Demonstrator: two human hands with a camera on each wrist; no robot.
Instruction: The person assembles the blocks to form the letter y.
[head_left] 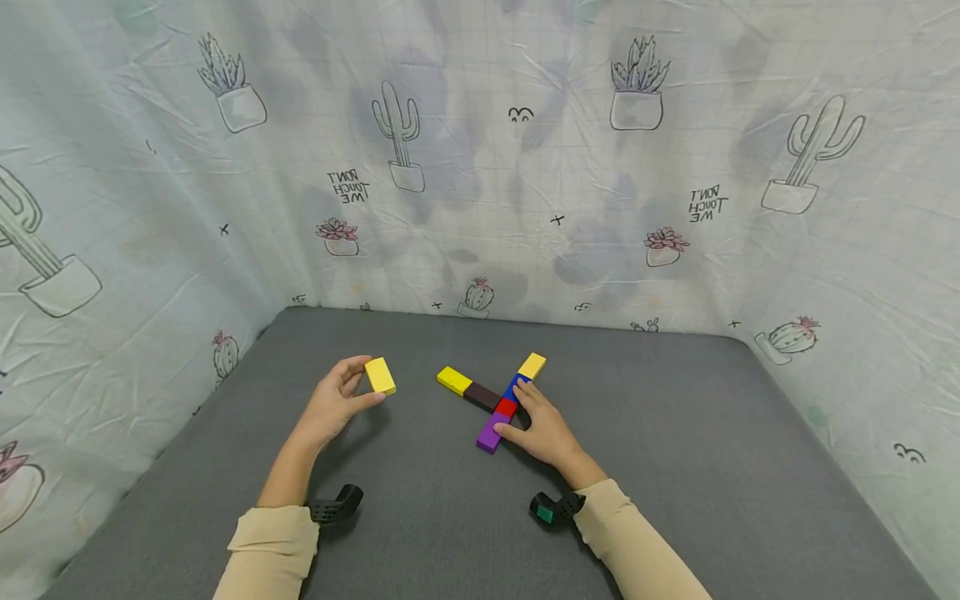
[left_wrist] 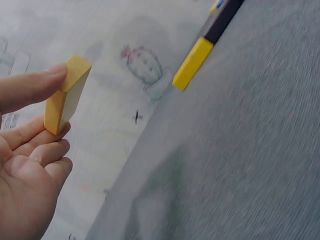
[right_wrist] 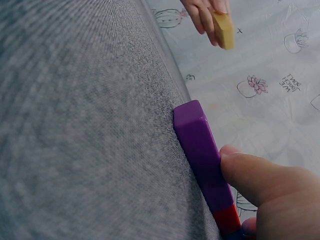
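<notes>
My left hand (head_left: 328, 408) pinches a yellow block (head_left: 380, 376) between thumb and fingertips, above the table; the left wrist view shows the block (left_wrist: 67, 95) tilted. On the table, a slanting row runs from a light yellow block (head_left: 532, 365) through a blue block (head_left: 513, 390) and a red block (head_left: 507, 407) to a purple block (head_left: 491, 435). A bright yellow block (head_left: 453, 381) and a dark brown block (head_left: 482, 397) branch off to the left. My right hand (head_left: 551, 433) rests over the row, fingertips at the blue block and thumb touching the purple block (right_wrist: 197, 155). Part of a dark block shows beneath it.
The grey tabletop (head_left: 420, 517) extends around the blocks. A pale cloth (head_left: 487, 167) printed with cactus drawings hangs behind and at both sides. Black bands (head_left: 335, 505) sit at both wrists, near the beige sleeves (head_left: 273, 542).
</notes>
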